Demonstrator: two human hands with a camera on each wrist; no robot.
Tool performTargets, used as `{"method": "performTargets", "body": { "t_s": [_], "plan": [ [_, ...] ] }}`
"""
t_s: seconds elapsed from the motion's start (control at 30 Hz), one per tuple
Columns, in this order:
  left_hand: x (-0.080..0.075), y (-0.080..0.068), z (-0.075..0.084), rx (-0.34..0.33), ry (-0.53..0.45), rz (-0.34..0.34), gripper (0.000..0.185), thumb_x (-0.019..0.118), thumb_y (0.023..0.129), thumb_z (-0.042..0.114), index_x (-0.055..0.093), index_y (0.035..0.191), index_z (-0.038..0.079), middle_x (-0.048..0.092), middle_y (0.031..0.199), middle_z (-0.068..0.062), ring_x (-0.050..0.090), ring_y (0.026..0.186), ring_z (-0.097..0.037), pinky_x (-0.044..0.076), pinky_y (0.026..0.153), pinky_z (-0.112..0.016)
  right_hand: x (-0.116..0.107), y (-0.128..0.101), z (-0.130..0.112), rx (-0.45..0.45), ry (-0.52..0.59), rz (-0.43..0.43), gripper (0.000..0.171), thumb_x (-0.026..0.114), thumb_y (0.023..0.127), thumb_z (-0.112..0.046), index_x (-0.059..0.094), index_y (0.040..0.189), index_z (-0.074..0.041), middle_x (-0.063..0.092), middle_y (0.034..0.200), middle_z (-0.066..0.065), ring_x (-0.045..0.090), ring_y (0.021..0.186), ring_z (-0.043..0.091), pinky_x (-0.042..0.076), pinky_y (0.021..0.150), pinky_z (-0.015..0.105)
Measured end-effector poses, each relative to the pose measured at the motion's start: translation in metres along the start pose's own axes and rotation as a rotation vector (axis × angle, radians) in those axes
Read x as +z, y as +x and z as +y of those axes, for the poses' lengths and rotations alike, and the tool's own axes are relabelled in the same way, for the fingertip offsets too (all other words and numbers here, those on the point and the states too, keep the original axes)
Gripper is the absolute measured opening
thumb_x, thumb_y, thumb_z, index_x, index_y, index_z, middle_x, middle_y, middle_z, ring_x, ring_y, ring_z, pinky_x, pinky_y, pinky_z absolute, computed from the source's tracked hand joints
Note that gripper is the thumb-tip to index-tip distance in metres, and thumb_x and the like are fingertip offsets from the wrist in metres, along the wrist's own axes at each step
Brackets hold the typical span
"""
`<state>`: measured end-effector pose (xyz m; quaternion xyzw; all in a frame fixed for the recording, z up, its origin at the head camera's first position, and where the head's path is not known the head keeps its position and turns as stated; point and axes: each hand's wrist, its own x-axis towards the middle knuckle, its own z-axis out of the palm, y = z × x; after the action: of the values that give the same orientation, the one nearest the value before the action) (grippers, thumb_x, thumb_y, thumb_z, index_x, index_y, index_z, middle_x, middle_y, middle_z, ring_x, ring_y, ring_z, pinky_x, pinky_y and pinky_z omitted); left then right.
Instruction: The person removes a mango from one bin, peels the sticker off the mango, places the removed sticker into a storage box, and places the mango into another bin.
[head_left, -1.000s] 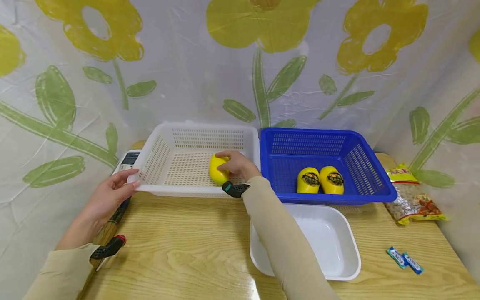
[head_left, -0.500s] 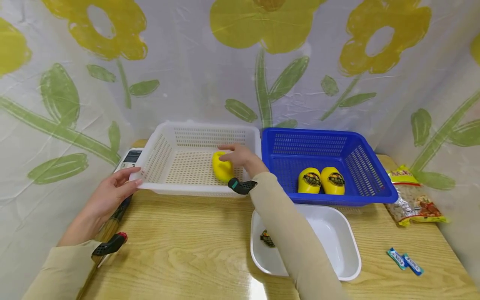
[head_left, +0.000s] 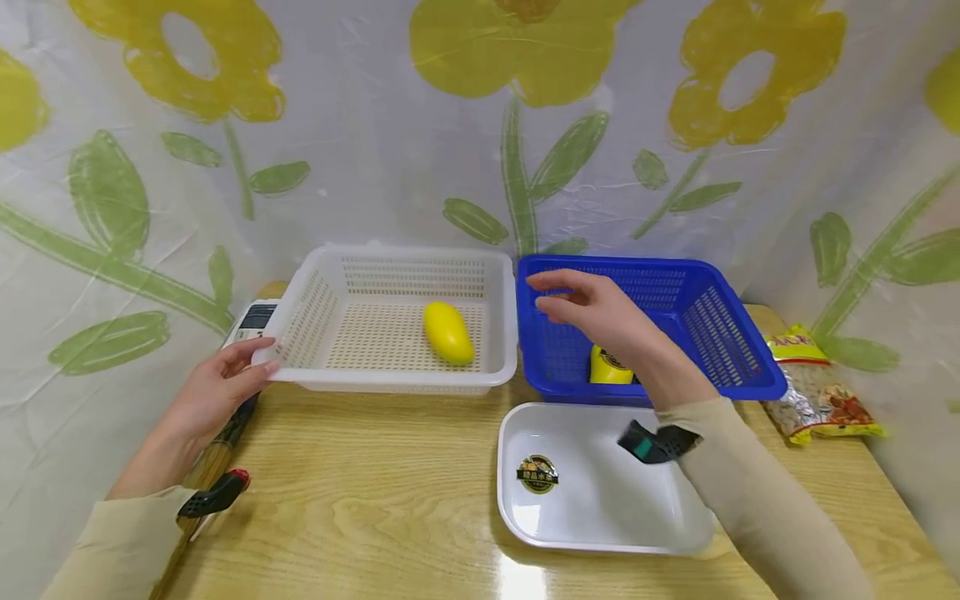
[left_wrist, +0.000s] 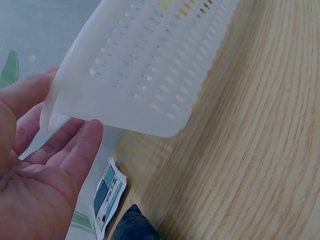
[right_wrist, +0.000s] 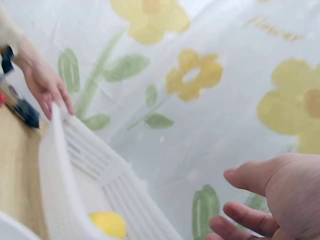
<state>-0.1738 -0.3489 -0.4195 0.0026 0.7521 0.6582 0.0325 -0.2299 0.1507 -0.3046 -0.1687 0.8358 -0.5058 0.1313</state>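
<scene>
My left hand (head_left: 217, 390) grips the front left corner of the white basket (head_left: 390, 379); the left wrist view shows the thumb and fingers pinching its rim. A yellow mango (head_left: 448, 333) lies on that basket's floor, toward the right, with nothing touching it. My right hand (head_left: 600, 312) hovers over the blue basket (head_left: 542, 367), thumb and fingers apart and holding nothing. Below it, a labelled yellow mango (head_left: 609, 367) shows in part in the blue basket; the arm hides the spot beside it.
A white tray (head_left: 592, 508) with a round black label stands in front of the blue basket. A yellow snack bag (head_left: 821, 387) lies at the right. A small white packet (head_left: 255, 321) is behind my left hand. The flowered curtain (head_left: 352, 167) borders the table.
My right hand has released the mango in the white basket and moved right, over the blue basket. The mango stays behind, shifted slightly. The left hand keeps its grip.
</scene>
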Motion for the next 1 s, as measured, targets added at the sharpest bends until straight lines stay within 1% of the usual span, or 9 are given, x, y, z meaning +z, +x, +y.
{"method": "performTargets", "body": {
  "t_s": [0.17, 0.23, 0.3, 0.43, 0.57, 0.7, 0.8, 0.87, 1.0],
  "plan": [
    [-0.001, -0.001, 0.0, -0.01, 0.008, 0.0, 0.046, 0.062, 0.097, 0.015, 0.046, 0.139, 0.008, 0.051, 0.12, 0.009, 0.056, 0.097, 0.002, 0.05, 0.081, -0.013, -0.015, -0.064, 0.022, -0.008, 0.083, 0.087, 0.042, 0.06, 0.097, -0.037, 0.057, 0.135, -0.019, 0.057, 0.134, 0.004, 0.059, 0.116, 0.022, 0.051, 0.091, 0.031],
    [-0.002, -0.001, 0.001, -0.015, 0.015, 0.003, 0.046, 0.062, 0.097, 0.015, 0.046, 0.139, 0.009, 0.052, 0.119, 0.009, 0.056, 0.097, 0.002, 0.05, 0.081, -0.012, -0.02, -0.085, 0.032, -0.03, 0.12, 0.137, 0.041, 0.058, 0.099, -0.032, 0.056, 0.136, -0.014, 0.057, 0.133, 0.006, 0.059, 0.115, 0.019, 0.049, 0.093, 0.024],
    [-0.002, 0.0, 0.001, -0.02, 0.033, 0.008, 0.046, 0.063, 0.097, 0.016, 0.046, 0.139, 0.01, 0.053, 0.118, 0.009, 0.056, 0.095, 0.001, 0.05, 0.08, -0.012, -0.025, -0.103, 0.042, -0.061, 0.191, 0.197, 0.041, 0.056, 0.101, -0.026, 0.054, 0.137, -0.008, 0.056, 0.133, 0.006, 0.06, 0.114, 0.017, 0.05, 0.092, 0.022],
    [-0.001, 0.0, 0.001, -0.023, 0.028, 0.01, 0.045, 0.063, 0.097, 0.016, 0.047, 0.139, 0.01, 0.053, 0.117, 0.008, 0.057, 0.093, 0.0, 0.051, 0.079, -0.013, -0.035, -0.131, 0.064, -0.161, 0.456, 0.309, 0.037, 0.051, 0.102, -0.01, 0.051, 0.137, 0.001, 0.056, 0.131, 0.006, 0.06, 0.114, 0.014, 0.05, 0.093, 0.024],
    [0.001, 0.0, -0.001, -0.019, -0.01, 0.005, 0.049, 0.064, 0.096, 0.016, 0.045, 0.14, 0.006, 0.05, 0.121, 0.006, 0.057, 0.096, 0.0, 0.051, 0.08, -0.013, -0.05, -0.154, 0.09, -0.305, 0.754, 0.383, 0.035, 0.042, 0.101, 0.007, 0.053, 0.134, 0.006, 0.061, 0.125, 0.009, 0.063, 0.11, 0.019, 0.051, 0.092, 0.029],
    [0.002, 0.001, -0.003, -0.014, -0.048, -0.001, 0.051, 0.064, 0.096, 0.015, 0.043, 0.141, 0.004, 0.044, 0.131, -0.001, 0.055, 0.1, 0.002, 0.051, 0.082, -0.014, -0.065, -0.171, 0.113, -0.358, 0.959, 0.437, 0.038, 0.037, 0.1, 0.012, 0.056, 0.132, 0.006, 0.065, 0.121, 0.014, 0.066, 0.105, 0.024, 0.054, 0.089, 0.033],
    [-0.001, 0.001, -0.003, -0.021, -0.014, -0.001, 0.049, 0.063, 0.096, 0.017, 0.045, 0.141, 0.008, 0.037, 0.141, -0.003, 0.052, 0.104, 0.007, 0.05, 0.082, -0.013, -0.075, -0.179, 0.127, -0.327, 0.989, 0.495, 0.037, 0.039, 0.1, 0.01, 0.059, 0.13, 0.003, 0.066, 0.118, 0.012, 0.067, 0.101, 0.022, 0.055, 0.086, 0.032],
    [-0.003, 0.002, -0.003, -0.027, 0.033, -0.004, 0.048, 0.062, 0.097, 0.02, 0.045, 0.141, 0.01, 0.039, 0.14, -0.004, 0.053, 0.103, 0.007, 0.05, 0.082, -0.012, -0.08, -0.181, 0.136, -0.287, 0.977, 0.536, 0.035, 0.043, 0.099, 0.009, 0.061, 0.128, 0.002, 0.067, 0.114, 0.009, 0.067, 0.098, 0.02, 0.056, 0.083, 0.029],
    [-0.006, 0.003, 0.003, 0.011, 0.251, 0.014, 0.049, 0.058, 0.099, 0.029, 0.044, 0.143, 0.011, 0.049, 0.128, 0.004, 0.054, 0.099, 0.006, 0.047, 0.079, -0.011, -0.088, -0.181, 0.151, -0.172, 0.929, 0.633, 0.03, 0.051, 0.097, 0.006, 0.067, 0.121, -0.003, 0.067, 0.107, 0.004, 0.066, 0.09, 0.014, 0.055, 0.076, 0.023]
  ]
}}
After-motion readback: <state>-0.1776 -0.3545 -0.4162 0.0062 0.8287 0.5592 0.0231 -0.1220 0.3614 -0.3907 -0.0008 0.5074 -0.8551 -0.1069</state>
